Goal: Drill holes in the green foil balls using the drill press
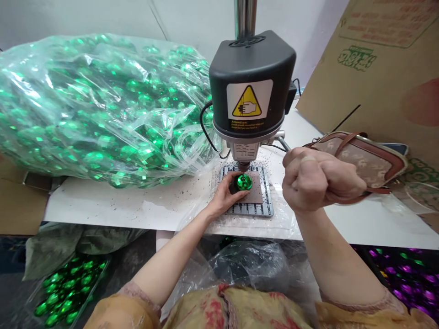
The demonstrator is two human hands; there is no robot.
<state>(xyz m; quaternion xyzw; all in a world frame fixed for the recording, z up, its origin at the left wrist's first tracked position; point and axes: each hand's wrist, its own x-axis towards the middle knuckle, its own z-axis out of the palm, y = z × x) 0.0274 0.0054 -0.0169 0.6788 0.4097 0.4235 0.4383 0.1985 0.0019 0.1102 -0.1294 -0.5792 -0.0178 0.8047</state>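
Note:
My left hand holds a shiny green faceted ball between thumb and fingers. The ball rests on a flat brownish board over the slotted metal base of a drill press. Right above the ball is the chuck, its tip at or very near the ball's top; whether it has entered I cannot tell. At the right of the machine my right hand is closed in a fist around the end of the press's feed lever, whose grip is hidden by the fingers.
A large clear bag of green faceted balls fills the table's left side. On the right are a patterned handbag and a cardboard box. Dark shavings surround the base. Below the table edge stand a tub of green balls and purple balls.

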